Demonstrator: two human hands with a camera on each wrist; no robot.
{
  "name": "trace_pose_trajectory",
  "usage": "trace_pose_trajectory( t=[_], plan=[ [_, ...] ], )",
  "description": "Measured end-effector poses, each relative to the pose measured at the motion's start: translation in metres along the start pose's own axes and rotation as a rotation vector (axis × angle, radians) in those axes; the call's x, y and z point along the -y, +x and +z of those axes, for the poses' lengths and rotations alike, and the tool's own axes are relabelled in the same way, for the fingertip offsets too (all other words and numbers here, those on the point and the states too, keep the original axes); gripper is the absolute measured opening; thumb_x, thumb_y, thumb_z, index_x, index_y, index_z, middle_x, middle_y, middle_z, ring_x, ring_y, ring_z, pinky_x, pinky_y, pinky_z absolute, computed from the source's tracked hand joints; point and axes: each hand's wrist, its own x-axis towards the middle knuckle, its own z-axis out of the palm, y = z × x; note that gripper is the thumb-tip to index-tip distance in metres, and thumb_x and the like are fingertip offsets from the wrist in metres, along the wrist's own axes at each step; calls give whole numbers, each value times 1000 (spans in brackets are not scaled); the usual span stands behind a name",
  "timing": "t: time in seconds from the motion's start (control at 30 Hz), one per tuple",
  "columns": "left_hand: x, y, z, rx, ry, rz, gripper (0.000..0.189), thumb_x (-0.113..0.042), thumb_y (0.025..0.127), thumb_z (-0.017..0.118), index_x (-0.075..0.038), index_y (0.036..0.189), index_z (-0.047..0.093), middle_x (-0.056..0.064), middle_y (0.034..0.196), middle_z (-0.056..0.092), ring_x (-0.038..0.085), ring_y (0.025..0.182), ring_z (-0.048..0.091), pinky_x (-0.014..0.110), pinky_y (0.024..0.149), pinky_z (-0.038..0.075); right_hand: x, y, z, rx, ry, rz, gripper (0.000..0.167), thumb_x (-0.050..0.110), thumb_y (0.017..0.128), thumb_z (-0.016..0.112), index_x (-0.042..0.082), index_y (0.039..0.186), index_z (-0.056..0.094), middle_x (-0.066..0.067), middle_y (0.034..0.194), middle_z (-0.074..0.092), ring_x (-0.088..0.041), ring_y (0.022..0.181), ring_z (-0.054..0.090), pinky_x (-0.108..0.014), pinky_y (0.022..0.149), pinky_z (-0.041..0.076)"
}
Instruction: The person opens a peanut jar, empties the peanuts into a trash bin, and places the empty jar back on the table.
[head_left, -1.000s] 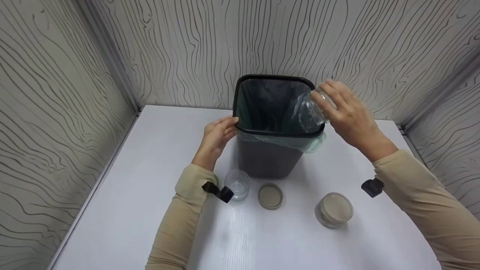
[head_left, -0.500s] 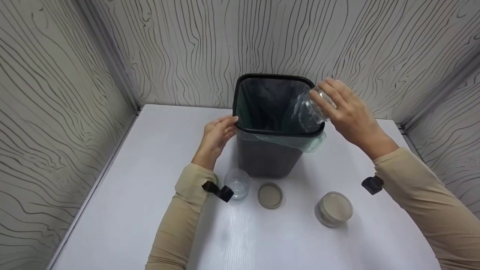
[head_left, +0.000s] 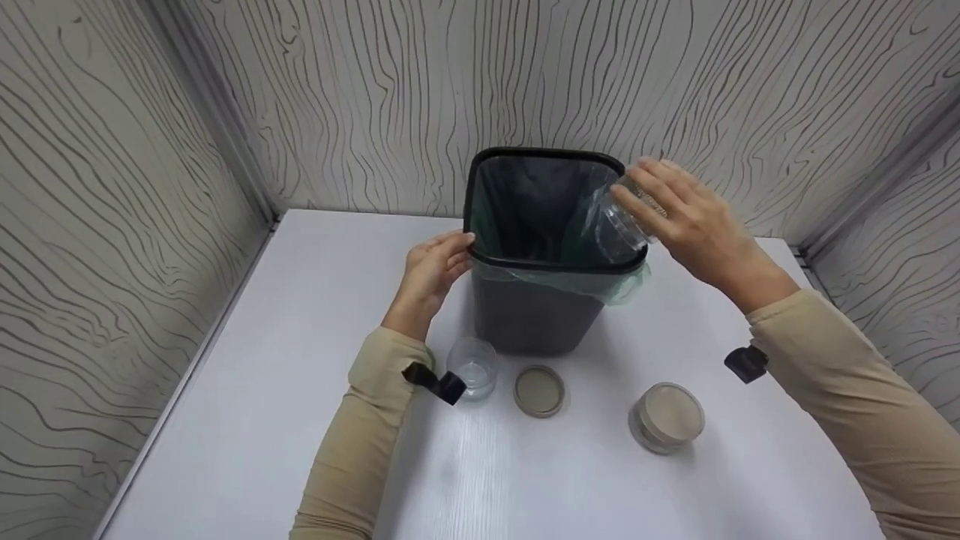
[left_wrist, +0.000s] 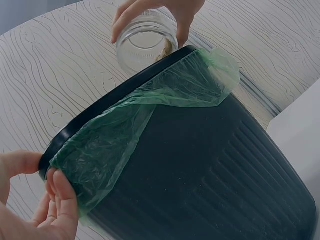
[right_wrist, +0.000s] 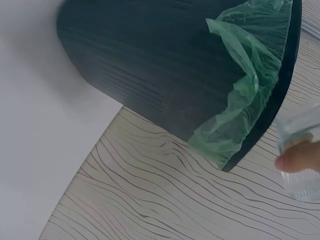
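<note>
A dark trash bin [head_left: 532, 315] with a black rim and a green liner bag [left_wrist: 110, 150] stands upright on the table. My left hand [head_left: 435, 274] pinches the bin's rim at its front left corner, thumb on one side and fingers on the other. My right hand [head_left: 694, 225] grips a clear glass jar [head_left: 626, 221], tilted mouth-down over the bin's right rim. Some beige matter [left_wrist: 165, 50] shows inside this jar in the left wrist view; what it is, I cannot tell. The bin's bottom is too dark to make out.
In front of the bin, an open clear glass jar [head_left: 472, 367] stands near my left wrist. Beside it lies a round beige lid [head_left: 539, 391]. A lidded jar [head_left: 667, 418] is further right. Patterned walls [head_left: 360, 112] enclose the white table [head_left: 247, 390] behind and at the sides.
My right hand has shifted slightly left with the jar, a little further over the bin. The left hand keeps its place on the rim.
</note>
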Motion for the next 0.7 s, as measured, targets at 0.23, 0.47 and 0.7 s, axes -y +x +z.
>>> trace_pose_trajectory(
  t=[0.23,0.47,0.7],
  plan=[
    [0,0,0,-13,-10,-4,28,-3,89,60,8,115,57,-1,78,65,5,68,62,15,64,52,-1,-4,1,71,-50,-53,59,-13,76,66,0,132,53,-23,130,57,-38,123,52,-34,123,27],
    [0,0,1,-4,-2,-9,31,-3,90,60,9,118,57,-2,79,65,5,69,61,15,65,52,-4,-4,1,94,-104,-83,58,-16,75,65,0,130,55,-24,130,58,-38,123,53,-36,122,30],
    [-2,-1,0,-5,7,-19,37,-4,90,60,10,124,54,-2,79,65,4,68,62,14,65,52,-3,-1,2,103,-117,-105,58,-16,75,64,1,130,55,-24,130,58,-38,123,54,-36,121,30]
  ],
)
